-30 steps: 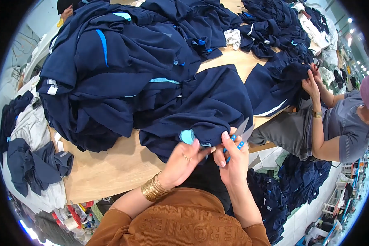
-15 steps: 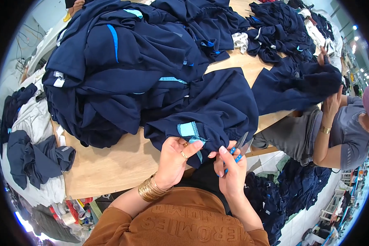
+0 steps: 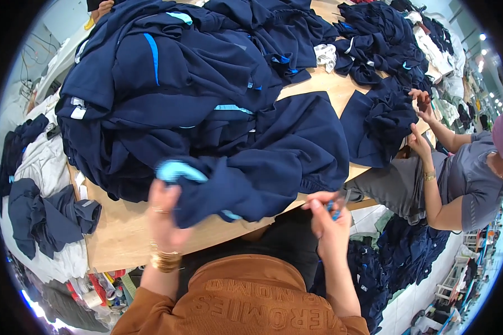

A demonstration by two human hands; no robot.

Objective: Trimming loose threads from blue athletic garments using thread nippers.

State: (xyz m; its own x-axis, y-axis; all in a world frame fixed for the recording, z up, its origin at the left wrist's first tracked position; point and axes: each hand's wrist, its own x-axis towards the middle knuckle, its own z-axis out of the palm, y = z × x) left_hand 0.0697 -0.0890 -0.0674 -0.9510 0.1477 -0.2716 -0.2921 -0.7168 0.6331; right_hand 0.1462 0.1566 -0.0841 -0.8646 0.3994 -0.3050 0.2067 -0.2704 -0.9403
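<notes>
A navy garment [image 3: 262, 167] with light blue trim lies at the near edge of a wooden table [image 3: 117, 234]. My left hand [image 3: 165, 215] grips the garment by its light blue band [image 3: 176, 170] and holds it up off the table. My right hand [image 3: 330, 220] is off the table's edge, apart from the cloth, closed around small blue-handled snips [image 3: 336, 204]. I wear a gold bangle on the left wrist and a brown top.
A big heap of navy garments [image 3: 179, 72] covers the far half of the table. Another person [image 3: 464, 178] in grey at the right handles a navy piece [image 3: 383, 125]. Dark and white cloth [image 3: 39, 212] hangs at the left; more navy pieces [image 3: 408, 251] lie below right.
My left hand has pulled the garment's light blue band to the left and lifted it. My right hand with the snips has come away from the cloth and moved right.
</notes>
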